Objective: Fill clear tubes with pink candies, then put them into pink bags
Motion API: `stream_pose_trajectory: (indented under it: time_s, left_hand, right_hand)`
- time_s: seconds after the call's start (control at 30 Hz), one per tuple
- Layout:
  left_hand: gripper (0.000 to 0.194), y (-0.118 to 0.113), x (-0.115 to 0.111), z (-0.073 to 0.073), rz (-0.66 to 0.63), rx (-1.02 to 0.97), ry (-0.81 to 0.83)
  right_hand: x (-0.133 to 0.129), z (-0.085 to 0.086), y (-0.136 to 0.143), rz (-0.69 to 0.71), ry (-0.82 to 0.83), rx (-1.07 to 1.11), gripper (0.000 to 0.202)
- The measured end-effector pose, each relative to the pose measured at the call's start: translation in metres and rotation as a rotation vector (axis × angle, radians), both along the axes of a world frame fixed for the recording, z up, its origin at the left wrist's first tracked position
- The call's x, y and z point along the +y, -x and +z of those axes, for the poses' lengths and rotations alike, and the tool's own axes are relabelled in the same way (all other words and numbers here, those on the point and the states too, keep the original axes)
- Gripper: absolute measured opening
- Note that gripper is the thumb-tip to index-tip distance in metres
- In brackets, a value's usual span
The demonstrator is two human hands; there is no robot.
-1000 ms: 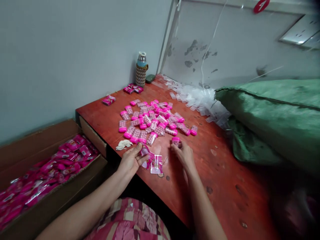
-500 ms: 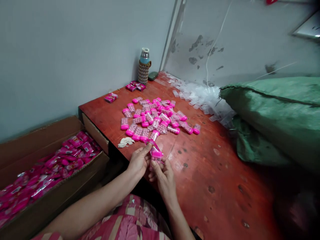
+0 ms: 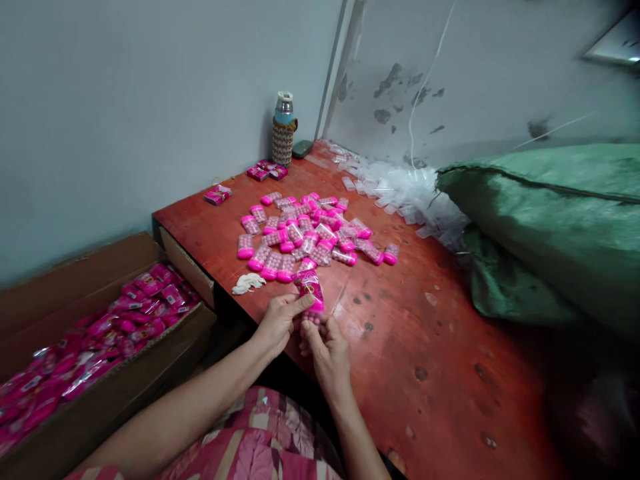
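Observation:
Over the table's near edge, my left hand [image 3: 277,323] pinches a printed pink wrapper [image 3: 309,283], its thumb lying across the front. My right hand [image 3: 331,353] grips the lower end of a clear candy box [image 3: 312,318] filled with pink balls. The box's upper part is inside the wrapper, and the fingers hide some of both. Just beyond my hands lies a pile of similar candy boxes [image 3: 305,230] with bright pink caps. A crumpled white cloth-like scrap [image 3: 249,283] rests left of the wrapper.
A cardboard box [image 3: 187,267] full of pink wrapped packs [image 3: 145,313] stands at left. On the red table [image 3: 425,320] are small pink packets [image 3: 218,194], a flask [image 3: 283,133] in a woven cover and clear plastic pieces [image 3: 395,187]. A large green sack [image 3: 540,213] bulges at right.
The wrapper now stands more upright with its printed front facing me. My left thumb has shifted onto its front. The whole view has moved slightly.

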State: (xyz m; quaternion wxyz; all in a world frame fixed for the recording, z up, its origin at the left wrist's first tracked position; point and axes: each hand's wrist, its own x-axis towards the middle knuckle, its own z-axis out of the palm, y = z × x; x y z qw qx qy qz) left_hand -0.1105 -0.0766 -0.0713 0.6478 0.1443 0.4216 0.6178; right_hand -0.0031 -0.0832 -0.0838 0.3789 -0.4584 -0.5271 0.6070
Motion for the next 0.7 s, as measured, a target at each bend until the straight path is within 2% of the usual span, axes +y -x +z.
stream_pose_trajectory:
  time_s: [0.23, 0.37, 0.43, 0.57, 0.7]
  left_hand:
    - [0.024, 0.006, -0.001, 0.000, -0.176, 0.070, -0.058]
    - [0.024, 0.006, -0.002, -0.002, -0.221, 0.115, -0.068]
    - [0.024, 0.005, -0.003, -0.003, -0.203, 0.111, -0.051]
    - [0.021, 0.008, -0.004, -0.002, -0.061, 0.048, 0.005]
    - [0.019, 0.007, -0.007, 0.000, -0.022, 0.009, 0.031]
  right_hand:
    - [0.005, -0.003, -0.004, 0.090, 0.173, 0.235, 0.022]
    - [0.005, -0.005, -0.003, 0.038, 0.144, 0.227, 0.019]
    - [0.003, -0.004, -0.002, -0.009, 0.116, 0.209, 0.018]
    - [-0.004, 0.000, -0.002, -0.009, 0.132, 0.296, 0.032]
    - [-0.008, 0.002, -0.003, -0.046, 0.135, 0.305, 0.029]
